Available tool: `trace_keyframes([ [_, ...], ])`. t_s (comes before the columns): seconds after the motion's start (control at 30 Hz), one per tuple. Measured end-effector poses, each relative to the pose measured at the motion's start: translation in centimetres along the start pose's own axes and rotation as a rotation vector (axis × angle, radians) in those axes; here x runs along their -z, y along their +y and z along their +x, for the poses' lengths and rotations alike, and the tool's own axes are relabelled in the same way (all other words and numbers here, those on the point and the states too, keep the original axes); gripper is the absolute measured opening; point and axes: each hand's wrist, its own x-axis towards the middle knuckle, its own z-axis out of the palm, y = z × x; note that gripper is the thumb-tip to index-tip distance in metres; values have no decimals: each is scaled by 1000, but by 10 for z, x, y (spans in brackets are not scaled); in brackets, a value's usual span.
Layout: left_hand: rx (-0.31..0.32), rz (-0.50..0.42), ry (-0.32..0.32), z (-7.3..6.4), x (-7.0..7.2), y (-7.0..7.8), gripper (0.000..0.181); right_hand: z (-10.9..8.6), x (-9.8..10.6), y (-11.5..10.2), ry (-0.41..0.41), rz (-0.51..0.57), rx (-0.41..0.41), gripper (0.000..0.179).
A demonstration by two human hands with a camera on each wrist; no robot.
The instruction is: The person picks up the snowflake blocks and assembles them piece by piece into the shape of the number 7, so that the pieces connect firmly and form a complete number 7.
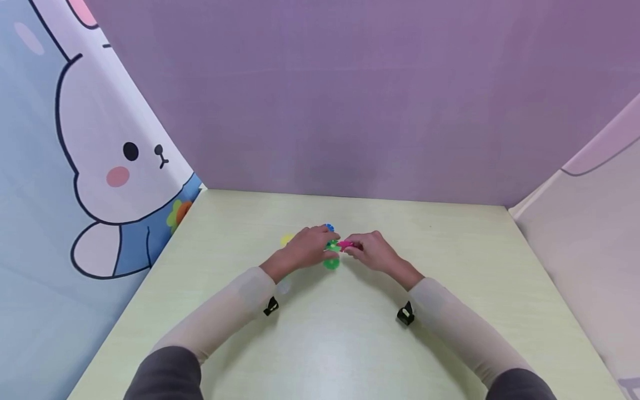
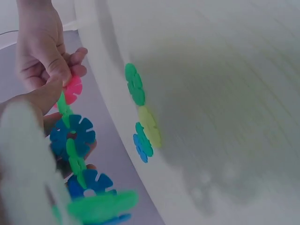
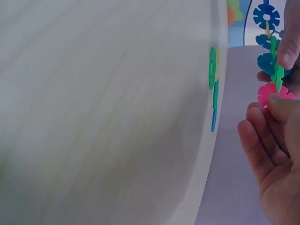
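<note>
Surrounding walls: purple wall beyond the pink disc; blue wall to its left, printed with a rabbit; pale wall to its right.
Table: pale, spreading out on every side of the pink disc, its far edge running along the purple wall.
Sleeves: beige with dark upper parts, reaching in from the near side of the pink disc, one to its left and one to its right.
Left hand: just left of the pink disc, thumb and fingers clamped on the chain, gripping it at its end green disc.
Right hand: just right of the pink disc, pinching it with thumb and finger, the other fingers bent beside it.
Chain: leading leftward from the pink disc, held up in the left hand; slotted discs set at angles to one another, mostly blue and green.
Black fittings: nearer the person than the pink disc, one beside each sleeve cuff.
Loose discs: two green, one yellow, one blue, on the table and apart from the pink disc; whether they touch one another, cannot tell.
Pink disc: between both hands, its edge against the end green disc; whether the slots lock, cannot tell.
</note>
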Motion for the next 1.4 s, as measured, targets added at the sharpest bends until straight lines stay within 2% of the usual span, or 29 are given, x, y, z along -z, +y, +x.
trace_keyframes([
  [0.17,1,13,4,1,0,2,49,3,-2,0,-2,8,18,13],
  [0.33,-5,22,22,2,1,0,46,6,-2,1,-14,5,-6,14],
  [0.8,17,36,24,2,3,-4,46,14,3,3,-72,7,-31,10],
  [1.03,57,33,22,0,3,-9,47,17,5,5,-83,11,-42,13],
  [1.4,104,19,-3,-9,-5,-22,45,29,3,18,-52,-52,-32,17],
])
